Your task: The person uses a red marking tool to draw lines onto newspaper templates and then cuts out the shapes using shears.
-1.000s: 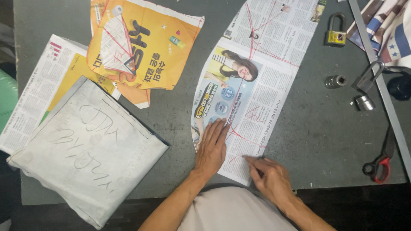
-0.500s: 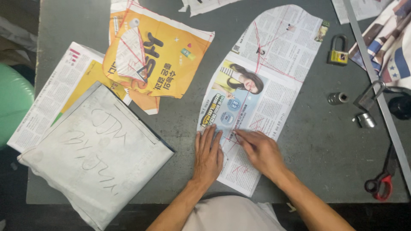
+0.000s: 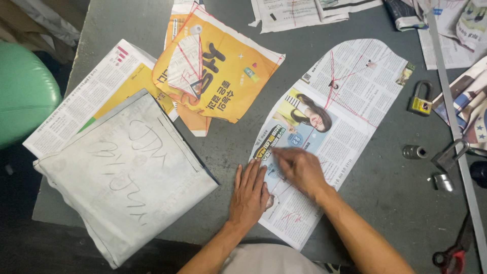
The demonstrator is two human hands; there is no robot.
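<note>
Both hands down on the cut newspaper sheet (image 3: 329, 132), mid-table (image 3: 395, 213). Left hand (image 3: 248, 195) flat, fingers spread, pinning the near edge. Right hand (image 3: 299, 167) loosely curled, fingertips pressing, gripping nothing. Smoothing step, seemingly; next needs a firm, even press along the sheet.

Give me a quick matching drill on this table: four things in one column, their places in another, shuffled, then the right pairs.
Things:
1. padlock
2. orange paper cutout
3. grey folded bundle
4. red-handled scissors

Places:
A. bottom right corner of the view
B. lower left, overhanging the table edge
C. right of the cut newspaper sheet, near its top
D. upper middle, left of the cut newspaper sheet

Pairs: 1-C, 2-D, 3-B, 4-A
</note>
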